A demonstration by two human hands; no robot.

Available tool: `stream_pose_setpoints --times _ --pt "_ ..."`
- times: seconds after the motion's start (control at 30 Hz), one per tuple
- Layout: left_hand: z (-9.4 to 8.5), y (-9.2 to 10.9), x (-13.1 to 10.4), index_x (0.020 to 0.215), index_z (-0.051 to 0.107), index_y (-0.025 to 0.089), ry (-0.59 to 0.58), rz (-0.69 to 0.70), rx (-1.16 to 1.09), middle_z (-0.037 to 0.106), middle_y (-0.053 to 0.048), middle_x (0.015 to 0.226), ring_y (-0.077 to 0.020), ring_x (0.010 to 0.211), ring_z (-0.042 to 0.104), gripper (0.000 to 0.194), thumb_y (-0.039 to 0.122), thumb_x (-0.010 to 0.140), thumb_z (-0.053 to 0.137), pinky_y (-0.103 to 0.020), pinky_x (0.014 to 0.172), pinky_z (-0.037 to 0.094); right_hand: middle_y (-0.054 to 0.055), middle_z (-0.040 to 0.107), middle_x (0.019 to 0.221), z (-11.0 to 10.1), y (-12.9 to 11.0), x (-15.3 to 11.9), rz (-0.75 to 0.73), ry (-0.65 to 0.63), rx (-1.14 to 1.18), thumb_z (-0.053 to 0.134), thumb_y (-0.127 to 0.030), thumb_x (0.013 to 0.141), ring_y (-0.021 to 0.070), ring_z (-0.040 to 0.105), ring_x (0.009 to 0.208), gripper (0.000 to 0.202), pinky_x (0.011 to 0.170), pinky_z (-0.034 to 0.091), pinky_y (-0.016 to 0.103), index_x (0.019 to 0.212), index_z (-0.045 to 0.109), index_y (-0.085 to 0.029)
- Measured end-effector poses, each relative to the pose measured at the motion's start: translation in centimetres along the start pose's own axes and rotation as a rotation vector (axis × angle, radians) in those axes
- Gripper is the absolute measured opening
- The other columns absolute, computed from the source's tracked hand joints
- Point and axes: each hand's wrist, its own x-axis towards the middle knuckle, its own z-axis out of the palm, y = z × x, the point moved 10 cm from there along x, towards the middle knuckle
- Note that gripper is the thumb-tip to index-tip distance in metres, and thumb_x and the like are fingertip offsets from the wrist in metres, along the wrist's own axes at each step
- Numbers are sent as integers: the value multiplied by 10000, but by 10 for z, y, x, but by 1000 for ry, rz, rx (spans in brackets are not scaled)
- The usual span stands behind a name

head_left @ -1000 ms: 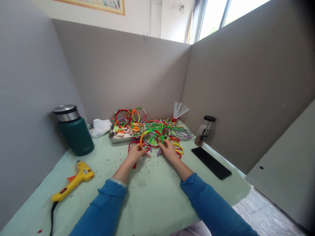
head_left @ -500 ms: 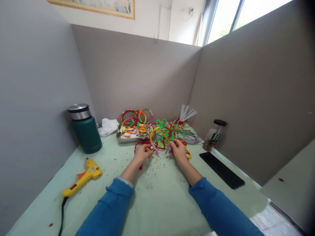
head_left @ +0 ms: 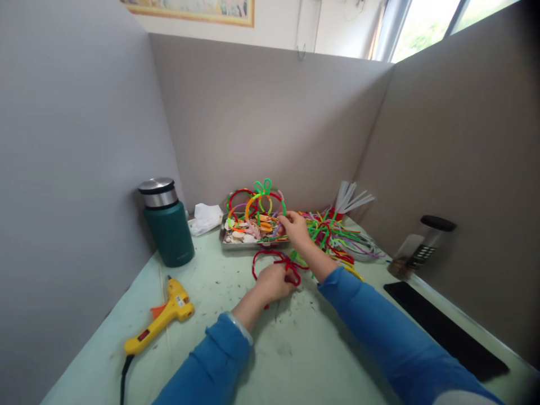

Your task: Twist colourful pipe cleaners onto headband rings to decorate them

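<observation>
My right hand (head_left: 294,228) pinches one end of a multicoloured pipe-cleaner headband (head_left: 248,207). It is an arch of orange, yellow, red and green with a green looped bow on top, held up in front of the metal tray (head_left: 240,246). Nearer to me, my left hand (head_left: 274,282) is closed at a red pipe-cleaner headband (head_left: 256,259) with a red bow, low over the table. Its fingertips are partly hidden behind the hand. Shell-like pieces and several coloured pipe-cleaner rings fill the tray.
A heap of pipe cleaners (head_left: 337,236) lies right of the tray, with white sticks (head_left: 350,198) behind. On the left are a green bottle (head_left: 169,230), tissues (head_left: 206,218) and a yellow glue gun (head_left: 162,320). A clear jar (head_left: 422,250) and black strip (head_left: 442,326) lie right. Partitions enclose the table.
My right hand has carried the multicoloured headband left and up to the tray. My left hand has let go of it and moved to the red headband. The view has turned left.
</observation>
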Motion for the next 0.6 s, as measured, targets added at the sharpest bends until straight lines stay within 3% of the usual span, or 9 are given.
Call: stream_pose_setpoints --times 0.1,0.2,0.3,0.43,0.6 --pt "1 0 -4 904 717 268 -27 5 -24 718 -2 857 -174 789 620 238 350 728 578 -235 661 422 -41 526 469 34 15 26 73 -38 -202 491 -260 793 120 521 394 125 426 439 221 807 571 -164" --pt "-1 -5 -6 932 712 265 -8 -20 -41 714 -12 869 -177 786 616 267 367 761 535 -242 671 429 11 606 552 55 31 49 141 -84 -490 481 -273 824 143 597 502 177 499 451 225 845 605 -147" --pt "-2 -8 -7 947 709 264 20 -17 -61 714 -13 886 -178 796 616 280 337 777 499 -252 683 432 98 677 714 64 31 73 75 -101 -764 630 -359 726 212 649 716 231 605 457 251 773 644 -133" --pt "1 -9 -6 944 708 263 34 -7 -39 715 -17 913 -189 830 618 292 313 778 474 -266 711 436 164 689 869 71 34 99 52 -137 -1050 606 -498 722 253 651 823 400 635 446 265 831 678 -119" --pt "4 -11 -5 940 708 266 41 -7 -44 717 -14 922 -194 848 625 298 315 783 460 -269 736 442 177 690 902 82 49 109 105 -193 -1110 652 -358 698 266 655 815 307 584 428 258 866 696 -104"
